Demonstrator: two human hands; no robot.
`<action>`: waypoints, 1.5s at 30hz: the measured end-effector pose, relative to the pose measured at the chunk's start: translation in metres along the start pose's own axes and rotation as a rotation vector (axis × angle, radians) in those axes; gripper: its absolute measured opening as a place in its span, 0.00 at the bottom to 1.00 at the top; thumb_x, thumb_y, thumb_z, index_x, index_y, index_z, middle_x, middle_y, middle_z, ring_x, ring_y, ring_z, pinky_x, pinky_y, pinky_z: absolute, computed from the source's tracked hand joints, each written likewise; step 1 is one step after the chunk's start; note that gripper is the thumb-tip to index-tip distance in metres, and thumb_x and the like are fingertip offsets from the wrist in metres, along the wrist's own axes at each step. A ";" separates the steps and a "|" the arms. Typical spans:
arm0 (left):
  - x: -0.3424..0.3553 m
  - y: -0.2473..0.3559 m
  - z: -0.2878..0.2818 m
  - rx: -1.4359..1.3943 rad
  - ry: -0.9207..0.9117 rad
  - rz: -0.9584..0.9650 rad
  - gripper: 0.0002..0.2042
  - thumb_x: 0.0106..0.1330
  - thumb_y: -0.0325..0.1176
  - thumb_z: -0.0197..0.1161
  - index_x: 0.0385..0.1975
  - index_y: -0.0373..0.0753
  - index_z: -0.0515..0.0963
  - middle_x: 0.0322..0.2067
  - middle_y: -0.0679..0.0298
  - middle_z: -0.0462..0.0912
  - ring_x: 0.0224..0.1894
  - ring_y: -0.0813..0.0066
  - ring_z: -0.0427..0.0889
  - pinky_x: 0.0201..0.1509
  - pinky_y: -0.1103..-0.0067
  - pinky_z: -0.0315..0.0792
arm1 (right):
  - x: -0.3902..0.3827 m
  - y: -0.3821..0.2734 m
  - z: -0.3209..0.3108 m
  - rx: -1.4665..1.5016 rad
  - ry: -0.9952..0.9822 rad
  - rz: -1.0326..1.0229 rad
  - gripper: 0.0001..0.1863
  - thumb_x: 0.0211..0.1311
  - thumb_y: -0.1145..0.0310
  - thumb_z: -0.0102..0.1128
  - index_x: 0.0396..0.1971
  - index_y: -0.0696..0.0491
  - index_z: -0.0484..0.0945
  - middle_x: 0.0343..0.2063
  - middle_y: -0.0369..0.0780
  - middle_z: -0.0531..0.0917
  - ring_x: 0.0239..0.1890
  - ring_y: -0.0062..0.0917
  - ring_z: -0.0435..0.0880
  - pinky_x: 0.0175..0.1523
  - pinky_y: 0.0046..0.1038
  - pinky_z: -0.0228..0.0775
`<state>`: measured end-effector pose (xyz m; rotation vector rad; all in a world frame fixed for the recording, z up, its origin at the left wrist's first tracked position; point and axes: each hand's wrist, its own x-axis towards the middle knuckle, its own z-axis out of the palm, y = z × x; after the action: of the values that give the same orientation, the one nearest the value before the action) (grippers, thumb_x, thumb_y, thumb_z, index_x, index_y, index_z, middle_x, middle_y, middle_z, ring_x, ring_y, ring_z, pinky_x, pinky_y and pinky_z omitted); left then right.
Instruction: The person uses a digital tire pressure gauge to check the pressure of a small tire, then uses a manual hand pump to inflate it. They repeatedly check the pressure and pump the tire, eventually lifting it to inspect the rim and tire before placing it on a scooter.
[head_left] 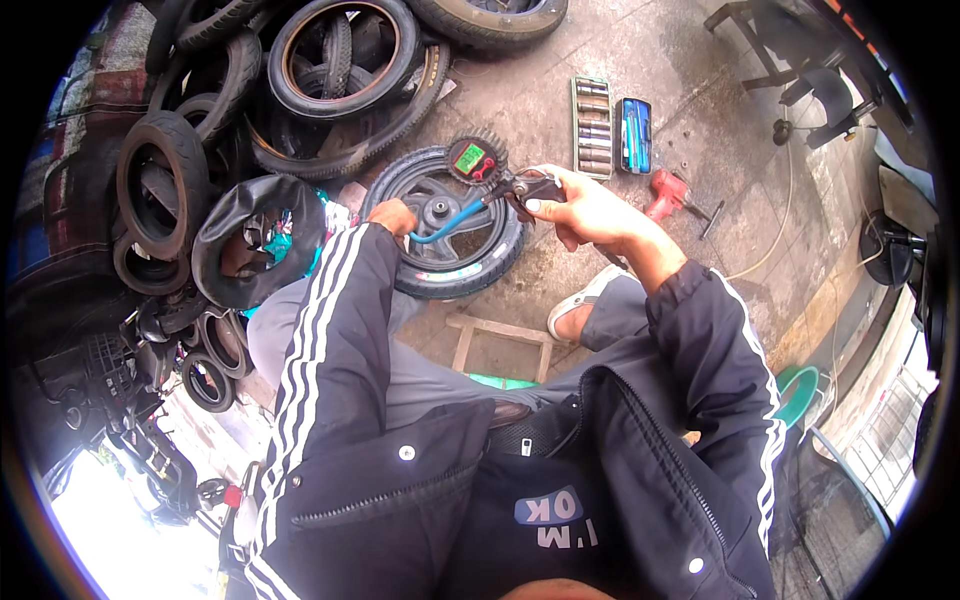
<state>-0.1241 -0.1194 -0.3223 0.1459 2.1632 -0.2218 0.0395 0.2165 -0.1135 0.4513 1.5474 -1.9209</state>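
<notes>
A wheel with dark spokes and a black tire (468, 277) lies on the ground in front of me. My right hand (590, 212) is closed round the handle of a tire inflator gun (520, 188), held above the wheel's right side. Its round digital gauge (470, 160) has a lit green screen and a black ribbed rim. A short blue hose (452, 226) curves from the gun down to the left. My left hand (394, 216) is closed at the end of that hose, by the wheel's left rim; the hose's tip is hidden in the fingers.
Loose tires (345, 55) are heaped at the far left. A black inner tube (215, 240) sits left of the wheel. Beyond my right hand are a socket tray (592, 128), a blue tool case (635, 136) and a red impact wrench (667, 194). A wooden frame (503, 333) stands between my legs.
</notes>
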 end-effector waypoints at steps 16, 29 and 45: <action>0.015 -0.014 0.016 0.029 0.056 -0.035 0.13 0.59 0.37 0.67 0.26 0.31 0.88 0.23 0.55 0.88 0.27 0.65 0.90 0.35 0.68 0.81 | 0.001 -0.002 0.006 -0.012 0.088 0.016 0.30 0.63 0.49 0.76 0.57 0.52 0.80 0.33 0.34 0.83 0.15 0.14 0.72 0.18 0.20 0.63; -0.089 0.037 -0.046 -1.836 0.428 0.157 0.33 0.76 0.43 0.62 0.73 0.35 0.57 0.43 0.53 0.85 0.35 0.67 0.86 0.34 0.73 0.80 | -0.039 -0.050 -0.063 -0.017 0.477 -0.207 0.13 0.70 0.61 0.69 0.48 0.52 0.83 0.30 0.32 0.84 0.17 0.12 0.74 0.20 0.18 0.62; -0.350 0.286 -0.045 -1.504 0.075 1.133 0.15 0.84 0.49 0.50 0.40 0.45 0.74 0.21 0.79 0.68 0.18 0.89 0.61 0.19 0.84 0.51 | -0.118 -0.070 -0.027 0.876 0.780 -0.989 0.08 0.73 0.66 0.62 0.40 0.55 0.77 0.24 0.38 0.80 0.16 0.27 0.79 0.22 0.32 0.74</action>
<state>0.0911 0.1627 -0.0381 0.4373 1.4718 1.9448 0.0785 0.2805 0.0045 1.0178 1.3525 -3.5268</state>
